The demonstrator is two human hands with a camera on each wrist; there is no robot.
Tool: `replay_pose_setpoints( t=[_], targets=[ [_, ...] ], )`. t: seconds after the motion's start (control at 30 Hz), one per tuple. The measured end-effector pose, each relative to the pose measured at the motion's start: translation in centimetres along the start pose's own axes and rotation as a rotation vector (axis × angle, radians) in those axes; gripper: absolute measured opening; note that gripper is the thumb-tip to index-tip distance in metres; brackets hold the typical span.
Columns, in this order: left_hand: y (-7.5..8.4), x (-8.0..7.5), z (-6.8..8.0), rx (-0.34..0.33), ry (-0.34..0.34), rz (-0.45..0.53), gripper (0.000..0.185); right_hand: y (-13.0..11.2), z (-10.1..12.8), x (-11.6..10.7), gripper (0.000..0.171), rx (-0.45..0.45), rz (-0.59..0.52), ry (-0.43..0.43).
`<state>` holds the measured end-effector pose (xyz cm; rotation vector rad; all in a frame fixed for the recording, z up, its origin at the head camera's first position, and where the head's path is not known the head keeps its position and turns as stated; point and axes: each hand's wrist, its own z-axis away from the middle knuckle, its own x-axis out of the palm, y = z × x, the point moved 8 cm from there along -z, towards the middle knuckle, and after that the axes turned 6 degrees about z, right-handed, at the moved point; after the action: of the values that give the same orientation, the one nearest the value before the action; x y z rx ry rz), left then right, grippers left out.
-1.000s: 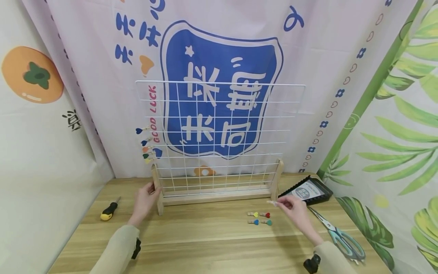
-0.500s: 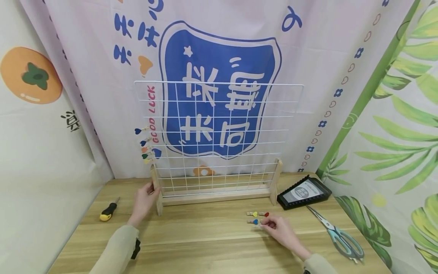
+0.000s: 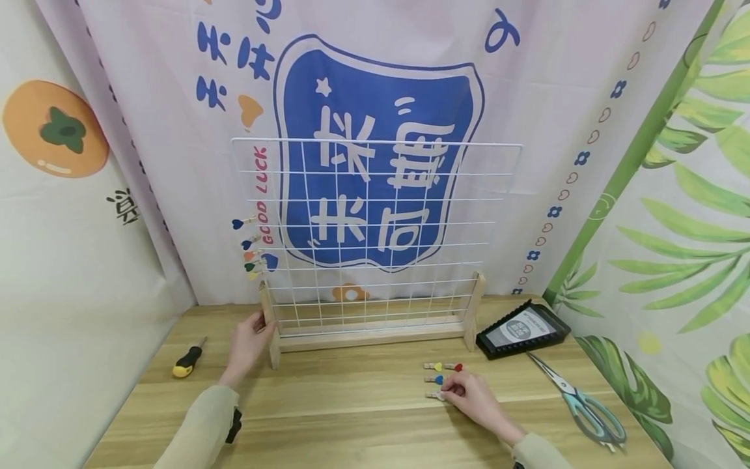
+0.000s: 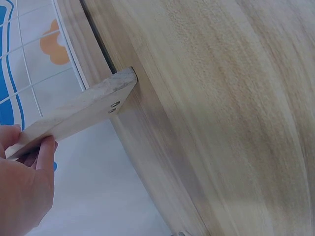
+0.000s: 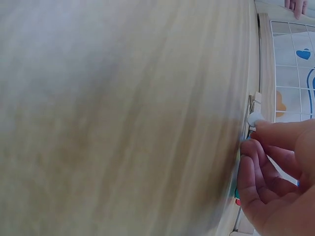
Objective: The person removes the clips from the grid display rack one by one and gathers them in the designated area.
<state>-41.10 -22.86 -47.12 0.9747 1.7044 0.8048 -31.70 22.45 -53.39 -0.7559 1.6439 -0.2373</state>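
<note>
With the left hand (image 3: 249, 343) gripping the frame post (image 3: 268, 322), right fingers (image 3: 454, 389) should pinch the peg (image 3: 435, 395) squarely off the bench (image 3: 351, 417).

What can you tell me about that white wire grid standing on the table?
The white wire grid panel stands upright in a pale wooden base with a wooden foot at each end, near the back of the wooden table. Its thin wires form rectangular cells. Small wooden clips with coloured hearts hang along its left edge. The left hand holds the left foot; the right hand touches no part of it.
</note>
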Motion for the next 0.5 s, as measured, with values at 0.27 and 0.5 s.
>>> replay_pose_setpoints(
  t=[0.27, 0.5],
  targets=[
    [0.13, -0.06, -0.09, 0.012, 0.010, -0.002, 0.036, -0.31, -0.06, -0.20, 0.005, -0.041, 0.002, 0.011],
    [0.18, -0.01, 0.02, 0.015, 0.007, 0.005, 0.035, -0.30, 0.08, -0.39, 0.004, -0.024, -0.014, 0.016]
  ],
)
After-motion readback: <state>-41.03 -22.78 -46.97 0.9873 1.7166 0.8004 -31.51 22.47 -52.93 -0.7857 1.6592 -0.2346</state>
